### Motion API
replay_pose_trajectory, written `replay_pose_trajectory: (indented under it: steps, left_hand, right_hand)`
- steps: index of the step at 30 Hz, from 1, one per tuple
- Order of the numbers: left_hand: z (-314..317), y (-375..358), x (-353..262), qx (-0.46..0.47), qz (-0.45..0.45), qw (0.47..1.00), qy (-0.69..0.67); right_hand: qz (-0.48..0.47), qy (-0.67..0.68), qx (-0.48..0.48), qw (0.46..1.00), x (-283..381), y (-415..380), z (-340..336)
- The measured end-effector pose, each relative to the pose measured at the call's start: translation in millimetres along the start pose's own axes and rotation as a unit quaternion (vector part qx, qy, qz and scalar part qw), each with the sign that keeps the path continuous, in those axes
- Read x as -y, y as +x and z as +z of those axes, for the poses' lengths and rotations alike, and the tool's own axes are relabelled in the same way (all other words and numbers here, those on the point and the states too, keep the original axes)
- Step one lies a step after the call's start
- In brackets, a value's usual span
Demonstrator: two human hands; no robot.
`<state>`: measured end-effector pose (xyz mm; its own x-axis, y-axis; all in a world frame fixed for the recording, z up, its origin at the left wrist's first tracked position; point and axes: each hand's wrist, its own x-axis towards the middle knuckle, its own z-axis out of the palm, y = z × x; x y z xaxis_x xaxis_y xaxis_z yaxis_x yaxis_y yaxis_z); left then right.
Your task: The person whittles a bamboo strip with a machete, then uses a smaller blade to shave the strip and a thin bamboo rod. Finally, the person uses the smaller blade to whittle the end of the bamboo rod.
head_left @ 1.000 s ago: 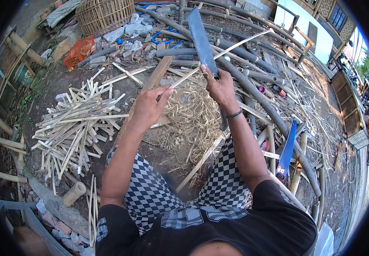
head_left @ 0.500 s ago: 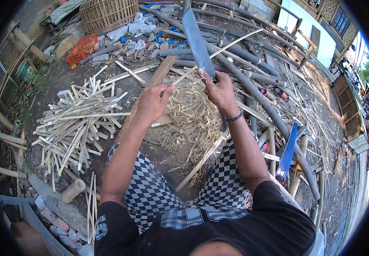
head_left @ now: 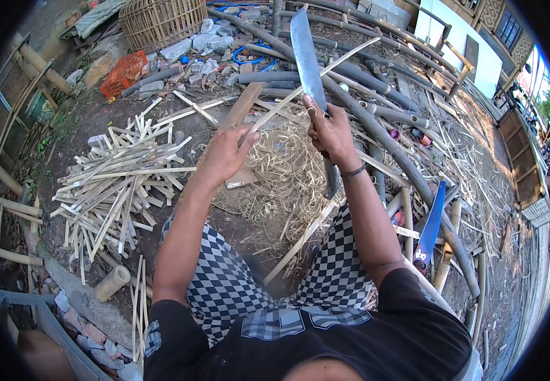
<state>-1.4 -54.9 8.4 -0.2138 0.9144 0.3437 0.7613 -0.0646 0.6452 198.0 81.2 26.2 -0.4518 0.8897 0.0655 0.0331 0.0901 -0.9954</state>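
My left hand (head_left: 229, 151) is closed on the lower end of a thin bamboo strip (head_left: 284, 101) that slants up to the right. It is beside a wooden board (head_left: 242, 106). In my right hand (head_left: 331, 134) is a large knife (head_left: 307, 57), its wide blade pointing up and its handle end showing below the wrist. The strip crosses the blade just above my right hand. Curly shavings (head_left: 284, 165) cover the ground below and between both hands, and a few thin curls cling to my right fingers.
A pile of cut bamboo sticks (head_left: 119, 184) lies at the left. A blue saw (head_left: 432, 222) and long bamboo poles (head_left: 386, 143) are at the right. Beyond are an orange crate (head_left: 124, 73), rubble (head_left: 208, 43) and a woven basket (head_left: 160, 24).
The knife and my right hand have moved slightly right, and the blade stands more upright. The strip's far end has shifted a little left and up. My left hand stays nearly in place.
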Motion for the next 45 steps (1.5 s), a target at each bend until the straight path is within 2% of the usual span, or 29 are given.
replay_pose_trajectory:
  steps: [2,3,4,7,9,10,12,13,15,16,18,25,27,31,33,34,36,38,41,43,45]
  left_hand:
    - [0.3,-1.1,6.5,0.0,0.017,1.0,0.021]
    - [-0.8,-1.5,4.9,-0.002,0.034,0.999,0.041]
    - [-2.5,-1.9,3.7,-0.002,0.034,0.999,0.04]
    - [-3.7,-1.6,1.5,0.012,0.019,0.998,0.052]
    - [1.5,-1.4,3.4,-0.064,0.062,0.996,-0.019]
    - [0.4,-1.2,2.7,-0.064,0.061,0.996,-0.019]
    - [-3.8,-0.8,0.8,-0.067,-0.022,0.997,-0.041]
    - [-2.3,-1.0,1.4,-0.067,-0.023,0.997,-0.04]
    - [3.9,-1.4,2.6,-0.117,0.043,0.992,-0.009]
    - [6.3,-0.1,2.5,-0.118,0.042,0.992,-0.009]
    - [10.6,3.9,1.9,-0.091,-0.013,0.996,-0.001]
    - [23.1,9.5,23.9,-0.121,0.026,0.99,0.072]
    - [24.3,11.2,26.0,-0.112,-0.003,0.99,0.083]
    - [24.5,14.6,33.4,-0.12,-0.004,0.989,0.081]
    - [26.2,16.3,57.0,-0.081,-0.1,0.99,0.065]
    - [24.3,15.2,64.1,-0.084,-0.102,0.989,0.064]
    - [17.1,17.8,68.4,-0.098,-0.12,0.986,0.06]
    - [11.7,19.0,62.4,-0.124,-0.097,0.986,0.06]
    - [2.3,9.5,43.1,-0.17,-0.071,0.983,0.025]
    - [-4.2,5.2,25.7,-0.19,-0.059,0.98,-0.009]
    - [-10.1,3.8,9.6,-0.182,-0.12,0.969,-0.113]
  right_hand:
    - [-0.012,-0.004,0.0,1.0,-5.4,2.1,-6.2]
    - [-0.006,0.036,0.011,0.999,-2.4,-0.1,-7.7]
    - [0.0,0.075,0.021,0.997,1.0,-2.3,-8.3]
    - [0.004,0.078,0.018,0.997,7.4,-5.7,-8.0]
    - [0.004,0.077,0.018,0.997,6.8,-6.0,-9.2]
    - [0.006,0.086,0.017,0.996,6.3,-5.1,-9.8]
    - [0.008,0.096,0.017,0.995,6.6,-4.6,-8.5]
    - [0.014,0.106,0.018,0.994,8.2,-5.4,-7.8]
    - [0.02,0.115,0.02,0.993,11.5,-7.8,-5.8]
    - [0.012,0.117,0.023,0.993,13.1,-9.9,-4.0]
    - [0.004,0.12,0.025,0.993,16.3,-12.2,-2.0]
    - [0.005,0.144,0.039,0.989,23.4,-20.1,-0.3]
    - [0.005,0.15,0.035,0.988,23.0,-21.2,-1.2]
    - [0.003,0.173,0.043,0.984,27.5,-23.9,-2.4]
    - [0.008,0.245,0.044,0.968,32.6,-22.8,-13.4]
    - [0.012,0.264,0.014,0.964,39.0,-20.9,-21.6]
    - [-0.027,0.252,-0.006,0.967,41.3,-16.8,-37.2]
    - [-0.04,0.232,-0.026,0.972,31.5,-9.9,-45.5]
    - [-0.024,-0.038,-0.079,0.996,12.5,3.1,-50.0]
    - [-0.031,-0.055,-0.075,0.995,5.8,5.2,-50.1]
    - [-0.036,-0.089,-0.079,0.992,3.0,8.2,-50.7]
